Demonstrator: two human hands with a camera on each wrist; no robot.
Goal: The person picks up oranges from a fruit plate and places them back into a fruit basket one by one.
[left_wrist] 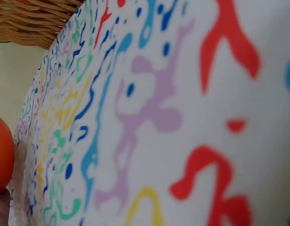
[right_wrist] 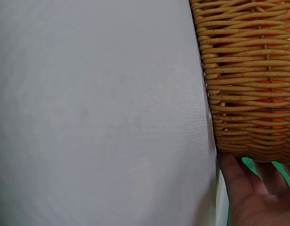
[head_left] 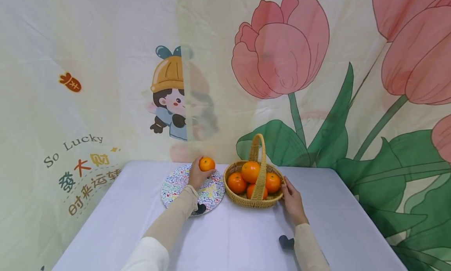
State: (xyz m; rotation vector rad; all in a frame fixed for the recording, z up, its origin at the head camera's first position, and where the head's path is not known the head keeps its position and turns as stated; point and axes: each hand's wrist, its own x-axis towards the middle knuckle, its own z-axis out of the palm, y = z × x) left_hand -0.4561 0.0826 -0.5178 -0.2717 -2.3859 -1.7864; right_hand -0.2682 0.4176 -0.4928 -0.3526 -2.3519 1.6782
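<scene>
My left hand (head_left: 198, 176) holds an orange (head_left: 207, 164) over the far side of a round white plate (head_left: 172, 190) patterned with colourful squiggles. Only an edge of that orange and a bit of fingertip show in the left wrist view. Just right of the plate stands a woven wicker basket (head_left: 243, 200) with a tall arched handle (head_left: 261, 161). Several oranges (head_left: 251, 171) lie inside it. My right hand (head_left: 293, 203) grips the basket's right end, thumb near the rim. In the right wrist view, fingers (right_wrist: 236, 181) touch the basket's woven wall.
A white cloth (head_left: 253, 239) covers the table. Behind it hangs a curtain (head_left: 218, 12) printed with tulips, leaves and a cartoon figure. Dark straps (head_left: 286, 242) show by both wrists.
</scene>
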